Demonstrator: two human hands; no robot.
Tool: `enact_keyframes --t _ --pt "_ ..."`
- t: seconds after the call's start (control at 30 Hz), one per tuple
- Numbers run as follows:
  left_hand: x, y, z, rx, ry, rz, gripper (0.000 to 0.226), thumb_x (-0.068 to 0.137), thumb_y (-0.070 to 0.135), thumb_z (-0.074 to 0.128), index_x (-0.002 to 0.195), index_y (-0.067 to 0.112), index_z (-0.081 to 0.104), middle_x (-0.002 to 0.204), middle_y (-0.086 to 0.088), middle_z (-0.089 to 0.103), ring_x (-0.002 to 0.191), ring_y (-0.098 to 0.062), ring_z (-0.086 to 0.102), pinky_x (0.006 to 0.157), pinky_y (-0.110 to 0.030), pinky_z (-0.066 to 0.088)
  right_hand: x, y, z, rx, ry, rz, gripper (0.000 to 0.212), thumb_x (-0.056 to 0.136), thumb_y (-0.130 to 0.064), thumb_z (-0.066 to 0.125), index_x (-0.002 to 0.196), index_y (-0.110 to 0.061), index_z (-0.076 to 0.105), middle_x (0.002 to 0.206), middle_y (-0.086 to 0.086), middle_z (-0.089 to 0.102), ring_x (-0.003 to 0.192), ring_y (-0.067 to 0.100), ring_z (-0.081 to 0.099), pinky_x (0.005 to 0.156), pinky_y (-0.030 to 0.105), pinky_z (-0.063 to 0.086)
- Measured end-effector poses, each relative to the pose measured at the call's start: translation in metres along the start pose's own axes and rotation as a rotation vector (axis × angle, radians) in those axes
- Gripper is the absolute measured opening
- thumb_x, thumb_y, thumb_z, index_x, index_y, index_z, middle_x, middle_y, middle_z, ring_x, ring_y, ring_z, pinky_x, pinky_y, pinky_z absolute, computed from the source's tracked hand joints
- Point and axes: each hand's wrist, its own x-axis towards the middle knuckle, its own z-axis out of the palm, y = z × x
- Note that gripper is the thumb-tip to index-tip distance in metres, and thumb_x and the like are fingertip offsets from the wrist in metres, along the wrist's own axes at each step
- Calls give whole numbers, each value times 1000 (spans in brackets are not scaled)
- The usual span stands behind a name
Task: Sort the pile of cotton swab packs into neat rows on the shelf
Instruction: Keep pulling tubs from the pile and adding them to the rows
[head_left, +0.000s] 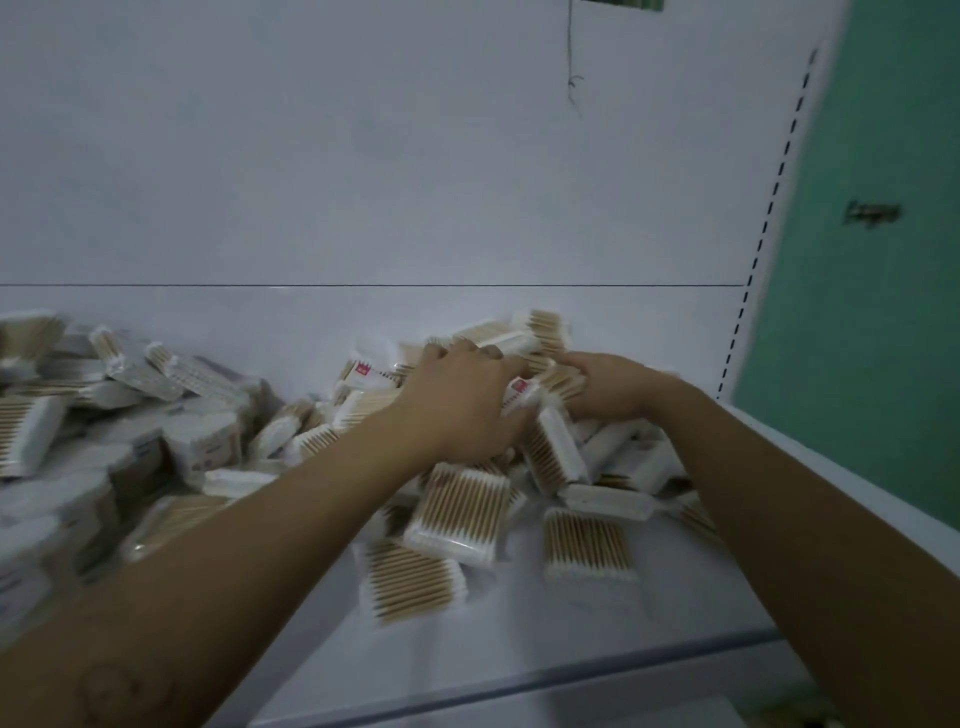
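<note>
A loose pile of cotton swab packs (457, 512), clear wrappers with tan sticks and white tips, is heaped across the white shelf (691, 613). My left hand (460, 400) reaches into the heap at the back right, fingers curled over packs there. My right hand (608, 387) is just beside it, fingers curled round a pack (524, 389) with a red label between the two hands. Another pack (589, 545) lies flat near the front. The frame is blurred, so the exact grip is hard to read.
More packs (119, 415) spread over the left half of the shelf, some stacked. The white back panel (363, 182) rises behind. A slotted upright (763, 228) marks the right end, with a green wall (883, 312) beyond. The shelf's front lip (519, 691) runs below.
</note>
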Motion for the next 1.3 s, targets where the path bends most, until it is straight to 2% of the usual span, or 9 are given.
enact_keyframes --t 0.2,0.33,0.43,0.63,0.73,0.83,1.07,1.2,1.3 --pt "-2 -3 6 -47 42 -22 53 93 55 44 139 28 43 140 -3 49 130 -26 42 107 -47 31 -8 -2 -15 -42 206 94 82 73 -43 76 145 -29 39 138 3 51 121 25 50 98 37 45" --pt "-6 -7 -2 -182 167 -25 73 89 53 56 150 28 25 148 -3 39 131 -25 39 106 -45 35 -37 -16 -48 415 334 51 49 85 -43 66 128 -24 58 123 -4 60 104 20 60 86 35 46" --pt "-12 -7 -11 -507 298 -36 85 82 52 68 150 30 22 144 -3 42 128 -21 44 102 -43 42 -47 -41 -57 843 218 2 40 93 -46 50 103 -13 68 99 8 70 75 30 67 70 41 52" --pt "-48 -17 -18 -906 406 -174 66 82 37 75 139 30 41 107 16 61 93 4 62 80 -23 55 -33 -86 -26 1168 -27 10 69 94 -67 34 106 -8 66 84 11 67 56 20 55 50 27 44" --pt "-72 -33 -18 -1034 445 -333 74 83 32 75 145 30 34 112 7 62 89 -4 66 80 -30 57 -23 -111 -3 1253 -100 -79 63 86 -67 48 105 -9 66 89 12 67 61 19 55 50 28 44" --pt "-101 -49 -17 -1145 498 -433 92 82 27 77 150 35 16 115 8 57 87 -10 70 79 -32 58 -13 -140 19 1185 -57 -166 51 73 -47 76 107 -10 66 89 5 71 74 21 60 56 29 46" --pt "-150 -79 15 -855 482 -619 49 85 40 70 125 22 47 125 0 52 92 -10 64 76 -30 55 5 -201 48 765 236 -261 63 65 -34 88 116 -22 53 101 5 66 84 15 66 66 24 50" --pt "-177 -87 39 -205 319 -651 41 90 39 54 123 15 55 121 -10 56 108 -29 52 82 -37 44 11 -228 60 378 278 -296 61 69 -42 82 120 -29 52 110 3 50 94 19 55 72 27 41" --pt "-187 -86 42 73 237 -715 40 84 45 41 107 18 60 114 -8 60 105 -31 50 83 -40 39 13 -242 63 266 251 -348 63 76 -41 79 128 -23 48 105 -2 51 105 22 49 79 30 40"
